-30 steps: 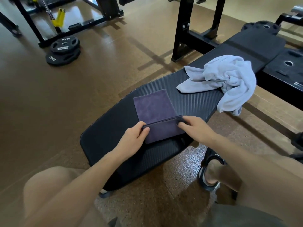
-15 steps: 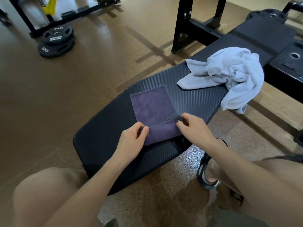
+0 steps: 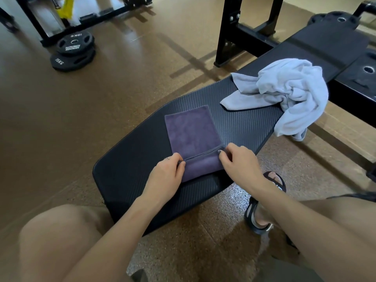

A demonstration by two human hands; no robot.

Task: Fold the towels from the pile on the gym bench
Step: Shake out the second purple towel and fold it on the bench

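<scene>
Both hands' fingers (image 3: pixel 223 157) pinched on purple towel's (image 3: pixel 191 129) folded edge

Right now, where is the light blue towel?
In the head view, the light blue towel lies crumpled at the right on the gym bench, beyond the purple towel, one end drooping over the bench's edge.

Both forearms reach from 6 o'clock toward 12. Left hand (image 3: pixel 165 176) at 9 o'clock side, thumb and fingers pinching purple towel (image 3: pixel 193 131) fold edge. Right hand (image 3: pixel 239 162) at 3 o'clock side, fingers curled, pinching same edge. Bare knees low in frame.
</scene>
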